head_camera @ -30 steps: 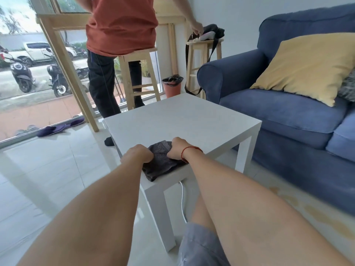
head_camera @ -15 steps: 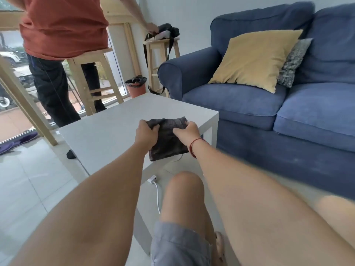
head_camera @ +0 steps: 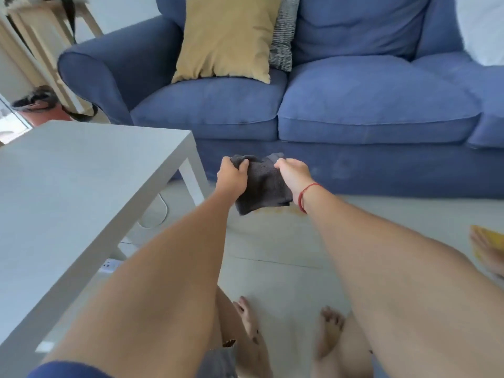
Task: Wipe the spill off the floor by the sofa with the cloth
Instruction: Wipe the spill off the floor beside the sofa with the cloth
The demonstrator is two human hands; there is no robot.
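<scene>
A dark grey cloth (head_camera: 260, 185) hangs in the air in front of the blue sofa (head_camera: 341, 110). My left hand (head_camera: 231, 175) grips its upper left corner and my right hand (head_camera: 293, 174) grips its upper right corner. Just below the cloth, a faint yellowish spill (head_camera: 281, 212) shows on the pale tiled floor (head_camera: 272, 246) near the sofa's base; the cloth and my right wrist hide part of it. My bare feet (head_camera: 249, 320) stand on the tiles at the bottom.
A white side table (head_camera: 68, 186) fills the left, with a white cable and power strip (head_camera: 110, 266) under it. A yellow cushion (head_camera: 226, 36) lies on the sofa. A red bin (head_camera: 38, 107) stands by wooden stool legs at far left. Something yellow (head_camera: 488, 238) sits at the right edge.
Both hands lifted the cloth off the table and carried it right, out over the floor before the sofa. The view swung right and down; the person in the red shirt left the frame.
</scene>
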